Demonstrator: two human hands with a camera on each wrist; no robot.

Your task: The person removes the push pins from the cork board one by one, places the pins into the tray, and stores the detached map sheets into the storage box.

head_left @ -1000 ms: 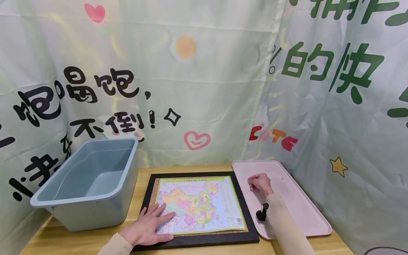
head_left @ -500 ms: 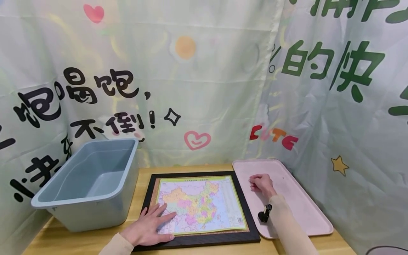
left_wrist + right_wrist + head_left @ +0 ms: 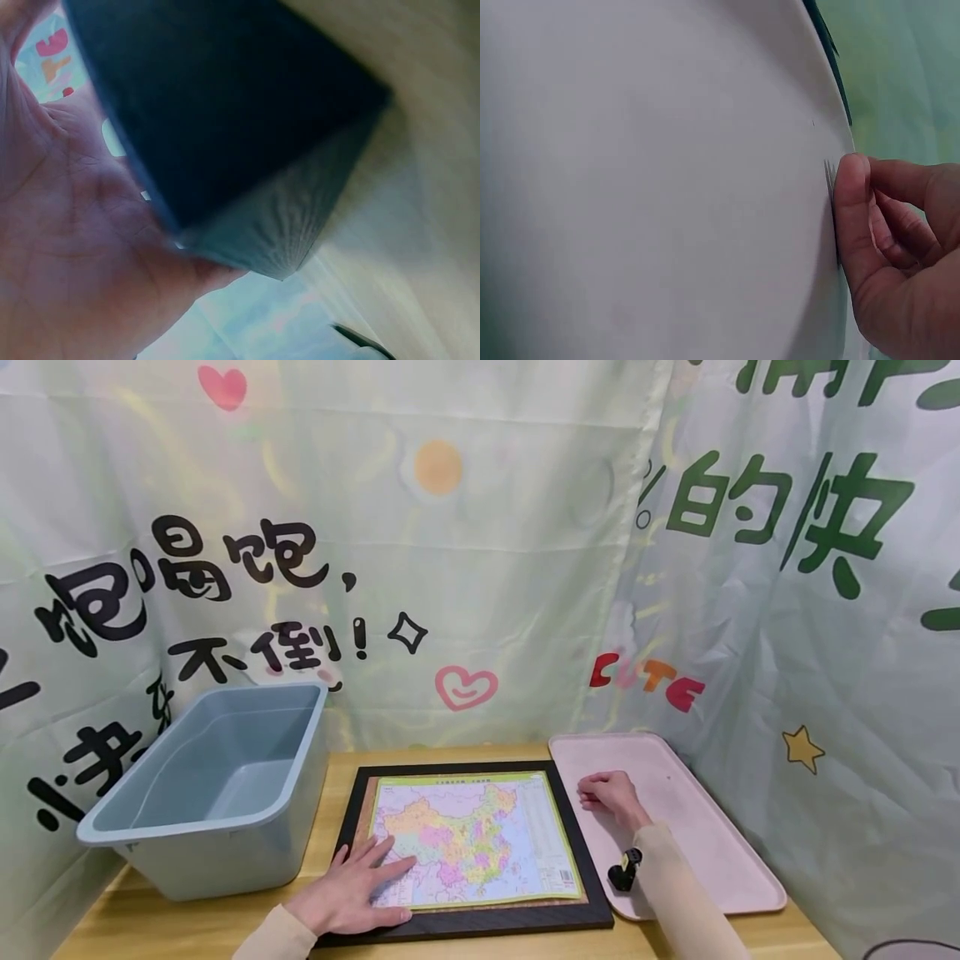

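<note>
From the near side of the bench [image 3: 150, 927], the head camera faces forward and somewhat down, far enough back to take in the rear edge, the tub [image 3: 217, 868], dark frame [image 3: 480, 924], tray [image 3: 705, 835] and curtain [image 3: 487, 568]. The left wrist camera sits very close beside the left hand [image 3: 348, 893], facing a blurred corner of the frame; the head view shares both. The right wrist camera looks closely across the tray past the right hand [image 3: 615, 795], sharing these and curtain with the head view.
</note>
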